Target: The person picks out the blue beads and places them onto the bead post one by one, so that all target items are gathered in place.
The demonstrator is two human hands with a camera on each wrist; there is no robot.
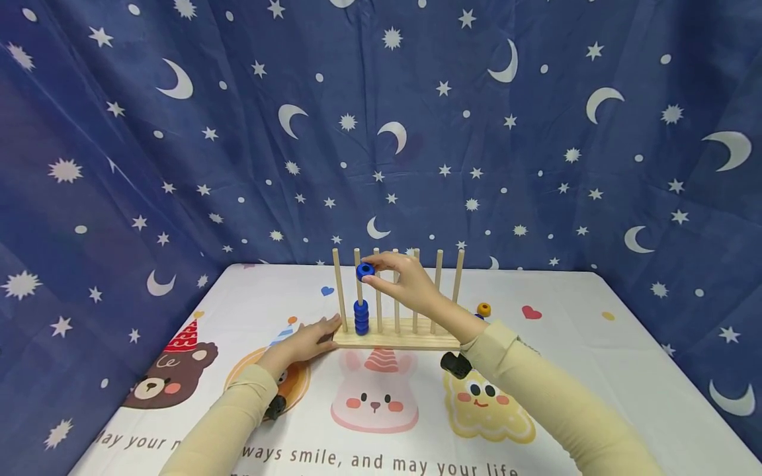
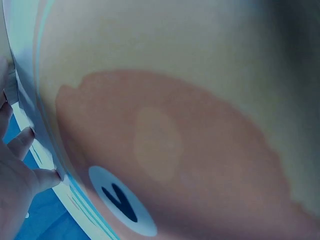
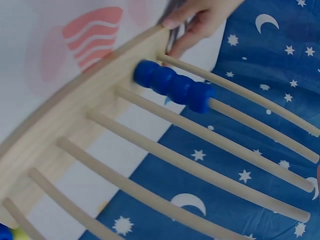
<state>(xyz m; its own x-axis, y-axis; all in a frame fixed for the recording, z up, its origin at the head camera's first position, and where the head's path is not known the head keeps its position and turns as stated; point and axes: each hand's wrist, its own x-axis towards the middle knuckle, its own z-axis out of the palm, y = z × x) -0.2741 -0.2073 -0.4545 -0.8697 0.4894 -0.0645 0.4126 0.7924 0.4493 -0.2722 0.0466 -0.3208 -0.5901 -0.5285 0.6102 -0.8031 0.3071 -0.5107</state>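
My right hand (image 1: 407,281) pinches a blue bead (image 1: 366,271) between thumb and fingers, beside the upper part of the second peg from the left. Whether the bead is around that peg cannot be told. Lower on this peg sits a stack of several blue beads (image 1: 361,318), also plain in the right wrist view (image 3: 172,86). The wooden peg rack (image 1: 393,340) stands upright on the table, its other pegs bare. My left hand (image 1: 312,340) holds the rack's left end, thumb at the front and fingers behind, as the right wrist view shows (image 3: 202,20).
A yellow-orange bead (image 1: 484,309) lies right of the rack, with a blue one (image 1: 479,317) partly hidden by the right forearm. Beneath is a white tablecloth (image 1: 559,357) with cartoon prints. A blue curtain (image 1: 417,198) with moons and stars hangs behind.
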